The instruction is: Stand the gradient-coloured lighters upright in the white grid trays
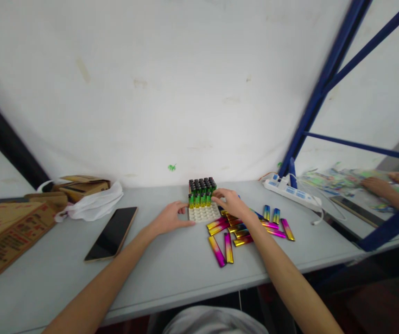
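A white holed tray (204, 214) sits on the table between my hands. Standing upright in its back rows are several black-topped green tubes (202, 185), with a row of green-and-yellow tubes (199, 201) in front of them. The nearer holes hold nothing. My left hand (171, 218) is at the tray's left side, thumb stretched out by its front corner and the other fingers bent. My right hand (232, 204) is over the tray's right edge beside the front row, thumb and forefinger apart, with no object visible between them. Shiny pink-and-gold flat casings (216, 250) lie loose under and around my right forearm.
Two blue-and-gold casings (276, 215) lie farther right, before a white power strip (293, 192). At left are a dark-screened phone (112, 234), a white plastic bag (95, 204) and cardboard boxes (11, 236). Beyond the blue metal frame (310, 106), another person's hands (380, 188) show.
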Demonstrator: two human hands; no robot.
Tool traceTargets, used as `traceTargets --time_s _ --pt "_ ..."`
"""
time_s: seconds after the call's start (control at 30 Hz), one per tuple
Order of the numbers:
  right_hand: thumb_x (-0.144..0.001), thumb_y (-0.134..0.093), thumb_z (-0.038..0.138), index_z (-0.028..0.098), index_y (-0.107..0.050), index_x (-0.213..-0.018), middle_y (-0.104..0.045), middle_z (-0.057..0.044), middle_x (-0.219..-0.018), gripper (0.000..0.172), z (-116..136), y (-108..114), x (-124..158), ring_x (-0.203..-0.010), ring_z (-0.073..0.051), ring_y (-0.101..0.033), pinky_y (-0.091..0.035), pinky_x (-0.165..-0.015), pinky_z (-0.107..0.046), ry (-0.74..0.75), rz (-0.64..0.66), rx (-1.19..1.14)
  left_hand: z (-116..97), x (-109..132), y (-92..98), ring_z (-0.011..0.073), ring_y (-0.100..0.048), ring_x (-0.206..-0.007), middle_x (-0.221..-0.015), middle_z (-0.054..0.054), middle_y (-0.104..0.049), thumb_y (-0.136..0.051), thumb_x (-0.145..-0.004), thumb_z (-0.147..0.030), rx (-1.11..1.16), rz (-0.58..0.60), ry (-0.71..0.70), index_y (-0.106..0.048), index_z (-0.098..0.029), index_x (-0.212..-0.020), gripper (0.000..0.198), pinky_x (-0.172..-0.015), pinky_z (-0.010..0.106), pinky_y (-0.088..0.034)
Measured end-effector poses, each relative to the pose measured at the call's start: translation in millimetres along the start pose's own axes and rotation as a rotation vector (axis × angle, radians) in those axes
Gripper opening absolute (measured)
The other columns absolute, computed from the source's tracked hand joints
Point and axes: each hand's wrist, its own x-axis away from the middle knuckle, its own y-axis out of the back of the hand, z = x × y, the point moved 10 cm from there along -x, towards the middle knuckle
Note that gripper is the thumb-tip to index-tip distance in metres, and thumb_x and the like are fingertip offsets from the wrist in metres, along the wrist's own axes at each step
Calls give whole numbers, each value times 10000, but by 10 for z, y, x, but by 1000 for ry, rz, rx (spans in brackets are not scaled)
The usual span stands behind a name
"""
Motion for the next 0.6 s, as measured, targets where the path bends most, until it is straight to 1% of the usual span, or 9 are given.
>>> traceTargets --time_s 0.07,0.13,0.17,0.23,0.3,0.37,0.47,0.6 --pt "-981 -512 338 167 -682 -990 -738 -85 -910 242 -174 290 43 -839 -197 -674 -493 -813 -322 -90 -91 61 -4 1 -8 201 -570 -779 -851 28 -625 -719 -669 -659 1 9 2 -693 -163 -988 590 -717 297 -434" --pt "-962 -532 313 156 -691 -963 -745 -100 -869 223 -403 609 141 -806 -213 -683 -502 -782 -335 -219 -163 164 -4 0 -17 203 -572 -781 -852 30 -622 -722 -673 -647 -4 17 5 -695 -158 -999 588 -720 298 -433" --pt "-944 -555 302 160 -694 -964 -750 -101 -860 200 -507 741 205 -798 -218 -690 -506 -768 -336 -270 -165 198 -6 0 -18 204 -573 -782 -851 29 -621 -722 -675 -644 -6 17 3 -695 -158 -998 584 -721 298 -432" --pt "-920 -586 305 180 -702 -967 -760 -96 -857 177 -669 930 350 -773 -219 -699 -513 -731 -328 -329 -113 237 -5 -3 -18 205 -575 -783 -848 26 -623 -721 -673 -646 -9 12 -4 -695 -163 -989 578 -719 295 -429" --pt "-902 -604 317 190 -706 -968 -767 -97 -875 176 -766 1061 516 -782 -228 -711 -520 -719 -328 -354 -58 247 3 -6 -20 208 -577 -785 -852 26 -627 -717 -669 -657 -8 6 -8 -695 -166 -981 582 -717 295 -427" --pt "-891 -612 329 197 -706 -970 -770 -91 -872 180 -823 1152 690 -792 -235 -721 -531 -725 -335 -378 -32 234 21 -10 -28 211 -576 -786 -858 28 -628 -715 -665 -667 -4 6 -4 -695 -166 -985 594 -720 297 -426" --pt "-882 -605 335 210 -699 -978 -770 -73 -842 183 -854 1245 916 -776 -233 -725 -547 -747 -355 -395 -48 208 32 -12 -32 209 -570 -779 -852 27 -627 -719 -659 -666 -1 5 1 -698 -168 -984 595 -715 298 -424" --pt "-866 -601 349 206 -689 -965 -765 -85 -864 195 -935 1349 1148 -783 -236 -725 -565 -728 -362 -411 -71 201 25 -10 -19 205 -566 -774 -849 26 -625 -729 -654 -651 8 -1 5 -702 -168 -1014 603 -724 298 -425"
